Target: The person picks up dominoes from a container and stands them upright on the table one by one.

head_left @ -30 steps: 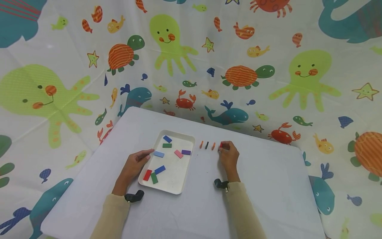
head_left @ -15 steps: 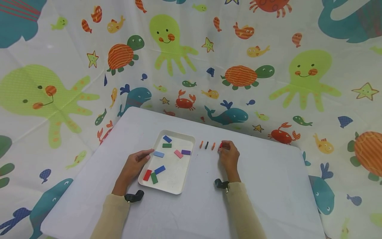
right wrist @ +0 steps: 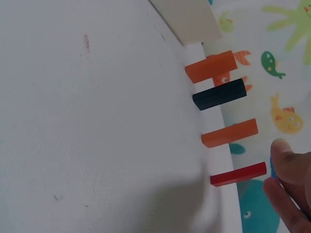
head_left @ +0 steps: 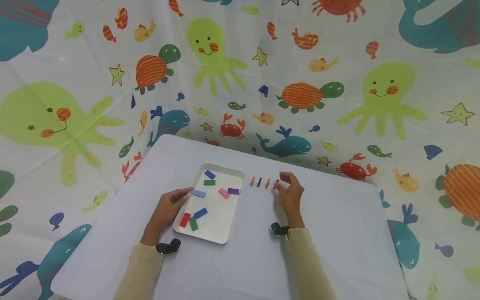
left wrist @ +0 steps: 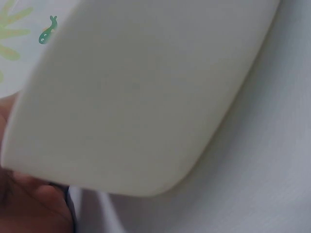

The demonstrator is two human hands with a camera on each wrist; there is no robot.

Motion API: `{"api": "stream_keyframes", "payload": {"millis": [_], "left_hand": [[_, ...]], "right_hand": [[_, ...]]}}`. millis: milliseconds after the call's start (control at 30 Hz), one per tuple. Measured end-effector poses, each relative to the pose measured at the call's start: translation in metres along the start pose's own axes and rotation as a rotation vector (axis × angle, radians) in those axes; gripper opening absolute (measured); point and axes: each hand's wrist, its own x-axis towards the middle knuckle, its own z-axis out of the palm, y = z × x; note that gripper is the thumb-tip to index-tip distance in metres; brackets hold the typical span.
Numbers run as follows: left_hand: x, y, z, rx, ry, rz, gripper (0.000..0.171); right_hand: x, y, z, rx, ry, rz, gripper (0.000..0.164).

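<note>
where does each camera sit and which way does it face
Head: on the head, facing forward and down at the tray, table and patterned cloth; left hand, right hand and sleeves show.
Left wrist: on that wrist, facing the tray close up; part of the left hand shows.
Right wrist: on that wrist, facing four blocks in a row; part of the right hand shows.
Head and right wrist share the four blocks.
</note>
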Motion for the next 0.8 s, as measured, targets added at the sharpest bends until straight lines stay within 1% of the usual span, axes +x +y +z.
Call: {"api": "stream_keyframes", "payload": {"millis": [200, 400, 567, 800], "left_hand": [[0.002, -0.003, 0.001, -0.001, 0.002, 0.008, 0.043], [0.004, -0.005, 0.001, 0.007, -0.001, 0.004, 0.042], [0.005, -0.004, 0.001, 0.007, -0.002, -0.002, 0.041], [0.003, -0.002, 0.0, 0.003, 0.0, 0.003, 0.042]], "right_hand": [[0.001, -0.007, -0.003, 0.01, 0.017, -0.073, 0.041], [0.001, -0.015, -0.006, 0.03, 0.028, -0.116, 0.04], [0.001, -0.02, -0.008, 0.034, 0.027, -0.139, 0.039], [0.0, -0.027, -0.007, 0.03, 0.035, -0.135, 0.038]]}}
